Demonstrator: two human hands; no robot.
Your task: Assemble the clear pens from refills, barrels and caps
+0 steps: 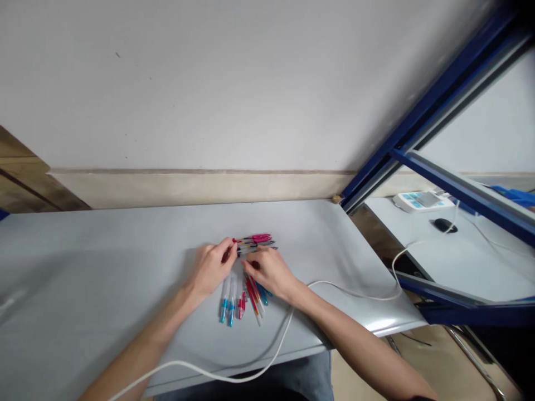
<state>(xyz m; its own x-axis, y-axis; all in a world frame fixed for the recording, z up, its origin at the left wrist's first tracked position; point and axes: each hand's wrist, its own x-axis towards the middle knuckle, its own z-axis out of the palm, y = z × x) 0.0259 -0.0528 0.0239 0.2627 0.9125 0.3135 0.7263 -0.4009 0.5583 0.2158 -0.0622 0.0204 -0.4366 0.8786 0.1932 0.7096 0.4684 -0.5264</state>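
My left hand (215, 266) is closed, its thumb and index finger pinched at the left ends of several clear-barrelled pens with pink and dark caps. A pink pen (262, 238) lies at the far side of this row. From the right, my right hand (271, 270) curls over the near pens of the row, its fingertips bent and partly hidden. Below the hands lie clear pen barrels with blue grips (232, 306) and a short clear barrel with a pink part (242, 305). Thin red refills (253, 295) and blue-green pen parts (263, 293) stick out beneath my right hand.
The grey table (104, 289) reaches back to the white wall (209, 100). A white cable (267, 365) crosses the table's front and runs right. Behind a blue frame (434, 106), another table holds a white device with blue keys (422, 201) and a black mouse (444, 225).
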